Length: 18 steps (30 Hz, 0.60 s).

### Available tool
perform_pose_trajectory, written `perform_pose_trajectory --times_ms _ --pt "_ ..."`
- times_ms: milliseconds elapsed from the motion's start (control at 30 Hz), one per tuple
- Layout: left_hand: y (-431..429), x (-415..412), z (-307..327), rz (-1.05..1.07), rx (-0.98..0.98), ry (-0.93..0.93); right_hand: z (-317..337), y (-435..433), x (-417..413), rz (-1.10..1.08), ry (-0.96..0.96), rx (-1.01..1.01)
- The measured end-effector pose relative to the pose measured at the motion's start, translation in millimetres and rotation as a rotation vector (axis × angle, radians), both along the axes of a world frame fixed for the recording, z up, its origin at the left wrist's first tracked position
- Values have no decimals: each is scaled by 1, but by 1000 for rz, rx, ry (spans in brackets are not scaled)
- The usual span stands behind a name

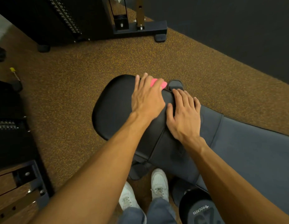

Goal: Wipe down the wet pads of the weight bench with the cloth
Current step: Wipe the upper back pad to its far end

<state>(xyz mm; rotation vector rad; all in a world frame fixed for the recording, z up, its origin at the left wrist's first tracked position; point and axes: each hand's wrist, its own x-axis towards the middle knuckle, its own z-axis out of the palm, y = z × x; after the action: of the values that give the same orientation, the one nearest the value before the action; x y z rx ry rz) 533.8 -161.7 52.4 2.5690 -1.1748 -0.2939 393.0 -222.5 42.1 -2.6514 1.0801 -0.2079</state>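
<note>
The weight bench has a rounded black seat pad [114, 104] at the centre and a longer dark grey back pad [247, 146] running off to the lower right. My left hand [147, 97] lies flat with straight fingers on a pink cloth [158, 84], pressing it onto the far edge of the seat pad. Most of the cloth is hidden under the fingers. My right hand [184, 115] rests flat on the bench near the gap between the two pads, holding nothing.
A black weight-stack machine [79, 18] stands on the speckled rubber floor at the top left. More black equipment [9, 120] lines the left edge. A dumbbell head [200, 209] sits at the bottom right beside my white shoes [158, 185]. A dark wall [237, 38] runs along the right.
</note>
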Motion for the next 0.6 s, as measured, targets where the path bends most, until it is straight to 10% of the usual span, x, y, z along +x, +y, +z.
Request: perform_pose_trajectory --times_ms 467,600 --pt "29 110 19 353 93 282 -3 4 3 -35 10 -75" --pt "20 90 18 148 36 253 -4 5 3 -40 14 -87"
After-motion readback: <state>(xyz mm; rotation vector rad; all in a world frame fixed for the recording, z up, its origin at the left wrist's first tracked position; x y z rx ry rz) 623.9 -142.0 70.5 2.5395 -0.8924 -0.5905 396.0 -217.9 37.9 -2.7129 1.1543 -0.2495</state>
